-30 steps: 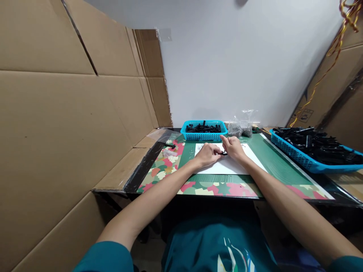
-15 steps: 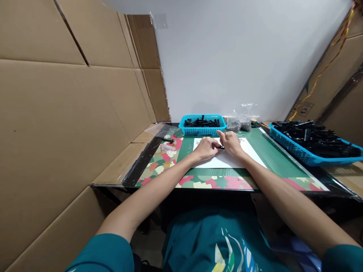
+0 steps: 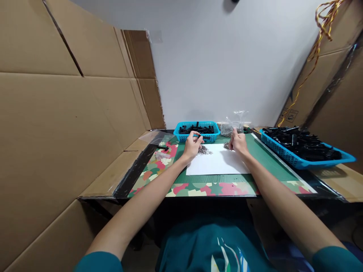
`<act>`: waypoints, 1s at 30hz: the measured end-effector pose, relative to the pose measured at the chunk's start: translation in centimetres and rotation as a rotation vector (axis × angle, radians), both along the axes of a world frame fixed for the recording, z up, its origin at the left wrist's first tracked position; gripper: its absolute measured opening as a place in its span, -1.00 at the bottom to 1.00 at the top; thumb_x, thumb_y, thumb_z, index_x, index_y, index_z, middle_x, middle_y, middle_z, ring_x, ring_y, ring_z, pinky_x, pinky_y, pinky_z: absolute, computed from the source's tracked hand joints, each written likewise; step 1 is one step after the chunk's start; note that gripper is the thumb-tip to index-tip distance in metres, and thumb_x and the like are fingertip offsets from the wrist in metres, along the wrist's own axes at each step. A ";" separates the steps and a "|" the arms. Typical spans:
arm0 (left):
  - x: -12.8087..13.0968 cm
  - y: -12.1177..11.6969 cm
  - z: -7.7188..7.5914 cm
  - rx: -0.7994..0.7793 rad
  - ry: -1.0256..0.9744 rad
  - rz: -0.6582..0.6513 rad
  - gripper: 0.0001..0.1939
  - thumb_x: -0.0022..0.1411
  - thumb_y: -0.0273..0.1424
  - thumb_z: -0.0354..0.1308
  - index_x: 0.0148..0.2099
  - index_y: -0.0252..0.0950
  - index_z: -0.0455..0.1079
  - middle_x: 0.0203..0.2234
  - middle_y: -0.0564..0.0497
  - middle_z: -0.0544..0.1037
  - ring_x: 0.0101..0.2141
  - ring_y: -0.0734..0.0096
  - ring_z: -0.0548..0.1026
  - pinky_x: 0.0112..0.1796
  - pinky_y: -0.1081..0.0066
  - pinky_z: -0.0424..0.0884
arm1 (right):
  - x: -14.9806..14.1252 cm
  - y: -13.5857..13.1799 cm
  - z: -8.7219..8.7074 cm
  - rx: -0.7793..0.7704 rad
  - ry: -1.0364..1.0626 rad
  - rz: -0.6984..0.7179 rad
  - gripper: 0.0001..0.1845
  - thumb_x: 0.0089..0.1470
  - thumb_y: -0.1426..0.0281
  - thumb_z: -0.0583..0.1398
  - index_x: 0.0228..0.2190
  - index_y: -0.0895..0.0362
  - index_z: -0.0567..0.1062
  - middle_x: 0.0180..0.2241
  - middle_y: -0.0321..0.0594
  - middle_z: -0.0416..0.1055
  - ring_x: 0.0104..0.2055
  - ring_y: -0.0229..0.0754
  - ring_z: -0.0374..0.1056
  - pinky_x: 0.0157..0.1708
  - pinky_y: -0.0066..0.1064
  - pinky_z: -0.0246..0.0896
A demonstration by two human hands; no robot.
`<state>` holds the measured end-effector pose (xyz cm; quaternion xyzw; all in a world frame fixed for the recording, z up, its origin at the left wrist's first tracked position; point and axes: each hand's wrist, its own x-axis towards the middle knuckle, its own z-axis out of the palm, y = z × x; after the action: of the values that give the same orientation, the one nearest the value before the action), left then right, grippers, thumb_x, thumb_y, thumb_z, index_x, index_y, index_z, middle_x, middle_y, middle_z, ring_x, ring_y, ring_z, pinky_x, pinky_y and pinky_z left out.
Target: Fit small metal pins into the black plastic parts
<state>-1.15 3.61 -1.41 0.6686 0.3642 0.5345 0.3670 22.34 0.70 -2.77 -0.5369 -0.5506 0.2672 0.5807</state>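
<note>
Near the back of the white paper sheet (image 3: 217,166), my left hand (image 3: 193,146) pinches a slim black plastic part (image 3: 204,137), which sticks out to the right in front of the small blue basket (image 3: 181,136). Just beneath those fingers lies a pile of tiny dark metal pieces (image 3: 203,150), too small to name. My right hand (image 3: 238,142) is closed at the paper's far right, beside a second pile of tiny pieces (image 3: 226,146). Whatever its fingers hold is hidden. The hands are apart.
Black parts fill the small basket and a larger blue basket (image 3: 300,163) on the right. Clear plastic bags (image 3: 227,129) stand against the wall. A black piece (image 3: 163,148) and a small clear bag (image 3: 161,155) lie left. Cardboard (image 3: 70,132) walls the left side.
My hands were together over the paper at the black part. They have parted: the left went left and back with the part, the right moved right to the far pile. The view also shifted.
</note>
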 end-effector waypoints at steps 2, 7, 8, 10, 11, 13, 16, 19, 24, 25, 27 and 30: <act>0.0 0.0 0.1 -0.033 -0.031 -0.009 -0.84 0.35 -0.36 0.20 -0.11 -0.25 0.28 -0.47 0.09 0.55 -0.59 0.57 0.41 -0.52 0.54 0.27 | -0.4 -0.1 -0.2 -0.057 0.065 0.147 -0.18 0.17 -0.42 -0.06 -0.70 -0.01 0.14 -0.79 -0.22 0.22 -0.76 -0.28 0.08 -0.72 -0.41 -0.04; 0.2 -0.5 0.5 -0.137 -0.086 -0.020 -0.84 0.32 -0.43 0.24 -0.07 -0.27 0.37 -0.50 0.14 0.45 -0.60 0.60 0.40 -0.58 0.58 0.19 | -2.1 -0.5 -0.3 -0.081 -0.238 0.316 -0.34 0.26 -0.15 0.10 -0.62 0.10 0.37 -0.69 -0.32 0.19 -0.64 -0.30 0.06 -0.60 -0.42 -0.09; 0.2 -0.6 0.5 -0.153 -0.095 -0.017 -0.85 0.32 -0.45 0.24 -0.08 -0.27 0.37 -0.50 0.14 0.44 -0.60 0.60 0.40 -0.60 0.58 0.18 | -2.4 -0.5 -0.4 -0.058 -0.346 0.295 -0.41 0.25 -0.05 0.15 -0.60 0.13 0.43 -0.65 -0.29 0.26 -0.59 -0.28 0.11 -0.55 -0.42 -0.07; 0.2 -0.6 0.6 -0.178 -0.109 -0.008 -0.85 0.31 -0.48 0.23 -0.09 -0.27 0.37 -0.49 0.14 0.43 -0.61 0.60 0.39 -0.62 0.58 0.18 | -2.7 -0.6 -0.4 -0.041 -0.504 0.255 -0.60 0.18 0.12 0.24 -0.51 0.16 0.55 -0.54 -0.23 0.40 -0.48 -0.23 0.23 -0.47 -0.41 -0.01; 0.2 -0.6 0.7 -0.190 -0.115 -0.005 -0.85 0.32 -0.49 0.22 -0.09 -0.27 0.36 -0.49 0.14 0.42 -0.61 0.60 0.39 -0.62 0.58 0.18 | -2.8 -0.6 -0.4 -0.051 -0.547 0.247 -0.69 0.13 0.17 0.28 -0.46 0.16 0.59 -0.50 -0.22 0.45 -0.44 -0.21 0.27 -0.44 -0.41 0.01; 0.2 -0.7 0.7 -0.215 -0.129 -0.007 -0.85 0.32 -0.51 0.21 -0.09 -0.26 0.34 -0.51 0.15 0.40 -0.61 0.59 0.40 -0.62 0.58 0.19 | -2.8 -0.6 -0.3 -0.092 -0.585 0.256 -0.76 0.06 0.22 0.33 -0.40 0.16 0.64 -0.48 -0.23 0.47 -0.44 -0.21 0.28 -0.42 -0.40 0.02; 0.2 -0.7 0.7 -0.243 -0.147 -0.022 -0.85 0.34 -0.49 0.21 -0.09 -0.25 0.32 -0.51 0.17 0.36 -0.62 0.60 0.41 -0.62 0.59 0.20 | -2.6 -0.7 -0.2 -0.115 -0.594 0.292 -0.76 0.05 0.23 0.34 -0.41 0.17 0.67 -0.55 -0.27 0.40 -0.48 -0.23 0.21 -0.44 -0.37 -0.03; 0.3 -0.7 0.6 -0.250 -0.143 -0.017 -0.86 0.35 -0.49 0.21 -0.10 -0.25 0.31 -0.49 0.18 0.35 -0.63 0.62 0.41 -0.64 0.59 0.19 | -2.5 -0.7 0.0 -0.112 -0.588 0.341 -0.77 0.05 0.26 0.31 -0.42 0.18 0.67 -0.58 -0.31 0.32 -0.50 -0.26 0.14 -0.44 -0.36 -0.09; 0.5 -0.4 0.3 -0.232 -0.129 -0.023 -0.84 0.34 -0.46 0.25 -0.15 -0.25 0.30 -0.47 0.18 0.34 -0.64 0.66 0.40 -0.65 0.62 0.17 | -2.3 -0.8 0.2 -0.098 -0.537 0.399 -0.73 0.04 0.21 0.29 -0.45 0.18 0.63 -0.59 -0.36 0.23 -0.49 -0.27 0.07 -0.44 -0.36 -0.12; 0.6 -0.4 0.3 -0.231 -0.127 -0.031 -0.84 0.33 -0.45 0.26 -0.16 -0.25 0.30 -0.46 0.18 0.34 -0.64 0.66 0.40 -0.65 0.62 0.17 | -2.2 -0.9 0.2 -0.095 -0.520 0.395 -0.72 0.03 0.19 0.29 -0.45 0.18 0.61 -0.59 -0.36 0.22 -0.49 -0.27 0.06 -0.44 -0.36 -0.12; 0.7 -0.5 0.4 -0.235 -0.121 -0.049 -0.83 0.33 -0.44 0.27 -0.18 -0.26 0.30 -0.45 0.18 0.35 -0.65 0.67 0.40 -0.66 0.62 0.17 | -2.1 -1.0 0.4 -0.101 -0.494 0.389 -0.71 0.02 0.17 0.30 -0.45 0.18 0.60 -0.59 -0.37 0.21 -0.49 -0.27 0.04 -0.45 -0.36 -0.13; 0.9 -0.7 0.4 -0.242 -0.101 -0.074 -0.84 0.33 -0.42 0.27 -0.21 -0.27 0.31 -0.46 0.17 0.36 -0.66 0.67 0.38 -0.66 0.62 0.15 | -2.0 -1.1 0.4 -0.113 -0.459 0.391 -0.69 -0.01 0.16 0.30 -0.43 0.18 0.60 -0.59 -0.37 0.20 -0.50 -0.28 0.03 -0.46 -0.37 -0.15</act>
<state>-0.26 2.89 -0.97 0.6046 0.3820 0.5057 0.4825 20.33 -0.43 -2.34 -0.4985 -0.7447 0.2757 0.3477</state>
